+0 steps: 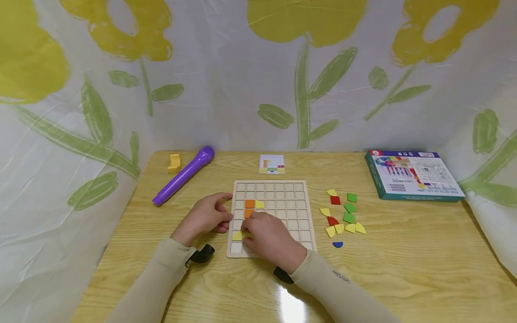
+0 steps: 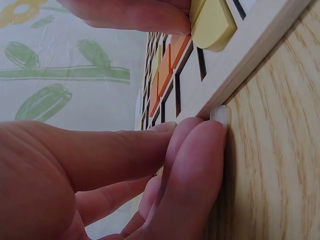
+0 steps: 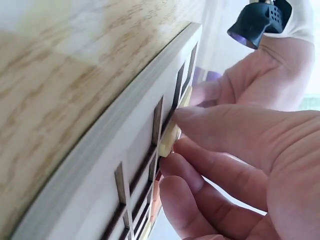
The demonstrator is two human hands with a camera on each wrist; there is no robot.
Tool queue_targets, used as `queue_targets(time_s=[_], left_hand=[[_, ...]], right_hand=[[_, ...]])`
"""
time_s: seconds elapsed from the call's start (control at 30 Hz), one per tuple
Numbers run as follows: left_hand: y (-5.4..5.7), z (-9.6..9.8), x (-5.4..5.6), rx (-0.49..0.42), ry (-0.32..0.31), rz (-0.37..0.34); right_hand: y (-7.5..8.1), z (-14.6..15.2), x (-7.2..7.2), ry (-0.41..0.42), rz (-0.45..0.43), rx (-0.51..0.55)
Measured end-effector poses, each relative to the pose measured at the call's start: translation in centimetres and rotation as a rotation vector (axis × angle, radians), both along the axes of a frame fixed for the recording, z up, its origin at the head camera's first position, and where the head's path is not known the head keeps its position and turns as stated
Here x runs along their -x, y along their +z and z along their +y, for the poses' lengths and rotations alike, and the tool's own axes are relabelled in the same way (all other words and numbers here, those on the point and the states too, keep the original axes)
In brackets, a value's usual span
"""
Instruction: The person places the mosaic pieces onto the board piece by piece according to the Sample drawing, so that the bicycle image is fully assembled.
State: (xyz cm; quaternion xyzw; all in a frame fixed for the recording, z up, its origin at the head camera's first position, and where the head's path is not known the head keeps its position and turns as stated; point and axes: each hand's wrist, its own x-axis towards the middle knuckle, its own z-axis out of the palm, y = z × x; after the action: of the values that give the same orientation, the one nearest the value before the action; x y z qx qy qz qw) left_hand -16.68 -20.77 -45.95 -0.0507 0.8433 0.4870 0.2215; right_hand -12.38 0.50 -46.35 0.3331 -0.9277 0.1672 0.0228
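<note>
A wooden grid board (image 1: 299,214) lies flat on the table. My left hand (image 1: 205,214) grips its left edge, thumb tip at the top rim and fingers against the side. Over the lower left cells, my right hand (image 1: 271,237) pinches a yellow quarter-circle tile (image 3: 171,139) between thumb and fingers, close on the grid. Beside it, another yellow tile (image 1: 236,236) sits near the left rim. Orange square tiles (image 1: 249,204) fill cells higher up, with a yellow quarter-circle tile (image 1: 260,204) to their right. My right hand hides part of the lower grid.
Loose yellow, red and green tiles (image 1: 349,217) lie right of the board, plus a blue half-circle tile (image 1: 338,244). A pattern card (image 1: 272,164) lies behind it. A purple microphone-shaped toy (image 1: 183,176) and a small yellow object (image 1: 174,163) are back left; a box (image 1: 414,176) lies back right.
</note>
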Motion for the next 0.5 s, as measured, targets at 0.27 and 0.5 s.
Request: queue_targets(time_s=[0.27,0.5], left_hand=[[-0.1,0.0,0.0,0.021,0.005,-0.008],[-0.1,0.2,0.1,0.0,0.004,-0.01]], right_hand=[[1.5,1.2,0.1,-0.002,-0.101,0.05],[1.6,5.3,0.1,-0.052,-0.141,0.081]])
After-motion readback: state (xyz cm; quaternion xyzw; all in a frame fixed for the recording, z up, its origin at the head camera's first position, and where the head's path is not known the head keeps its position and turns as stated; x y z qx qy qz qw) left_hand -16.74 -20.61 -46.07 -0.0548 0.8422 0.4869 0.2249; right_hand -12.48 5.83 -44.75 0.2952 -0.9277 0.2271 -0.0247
